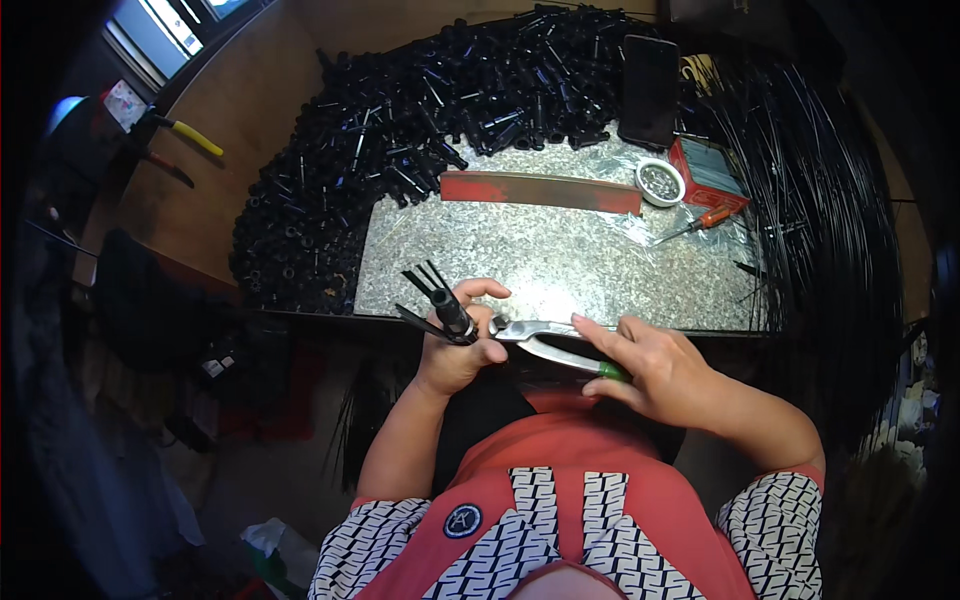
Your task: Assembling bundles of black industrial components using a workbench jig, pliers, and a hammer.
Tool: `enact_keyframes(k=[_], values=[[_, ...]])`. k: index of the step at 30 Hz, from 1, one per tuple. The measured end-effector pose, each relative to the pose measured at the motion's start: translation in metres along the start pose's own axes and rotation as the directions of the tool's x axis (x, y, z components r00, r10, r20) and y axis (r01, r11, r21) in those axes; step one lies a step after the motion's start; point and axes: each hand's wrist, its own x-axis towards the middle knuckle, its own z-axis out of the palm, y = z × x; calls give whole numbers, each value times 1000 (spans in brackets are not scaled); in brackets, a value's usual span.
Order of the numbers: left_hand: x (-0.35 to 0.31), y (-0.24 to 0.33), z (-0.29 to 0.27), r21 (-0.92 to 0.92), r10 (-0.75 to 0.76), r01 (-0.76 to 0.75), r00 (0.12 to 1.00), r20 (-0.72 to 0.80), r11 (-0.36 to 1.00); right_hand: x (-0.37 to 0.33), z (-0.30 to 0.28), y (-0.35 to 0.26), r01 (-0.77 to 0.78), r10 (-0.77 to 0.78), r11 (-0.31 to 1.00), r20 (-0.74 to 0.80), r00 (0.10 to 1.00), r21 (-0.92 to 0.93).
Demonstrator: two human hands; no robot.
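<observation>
My left hand, at the near edge of the bench, is closed around a black tubular plastic part. Several thin black strips stick up from beside the part, between the fingers. My right hand grips pincers with bare metal arms and a green handle sleeve. The pincers' head lies right against the left hand's fingers, beside the black part. What the jaws have between them, if anything, is hidden.
Black plastic parts are heaped across the speckled bench top. A red bar, a white bowl of small pieces, a screwdriver, a red box and a phone lie there. Long black strips hang at right.
</observation>
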Motion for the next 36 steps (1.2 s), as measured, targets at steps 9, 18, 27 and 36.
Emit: enact_keyframes(k=[9,18,27,36], values=[[-1,24,-47,-391,141,-250,948,-286,886,6,19,58,-255,211,900,-158,965,-354],[-3,36,-57,-472,132,-334,902,-410,816,14,24,52,-163,27,842,-262,965,-515],[2,56,-53,-589,96,-384,882,-461,711,1,69,-22,40,-215,836,260,942,548],[-11,68,-13,-811,-124,-425,853,-508,402,14,59,-29,200,65,165,-213,975,966]])
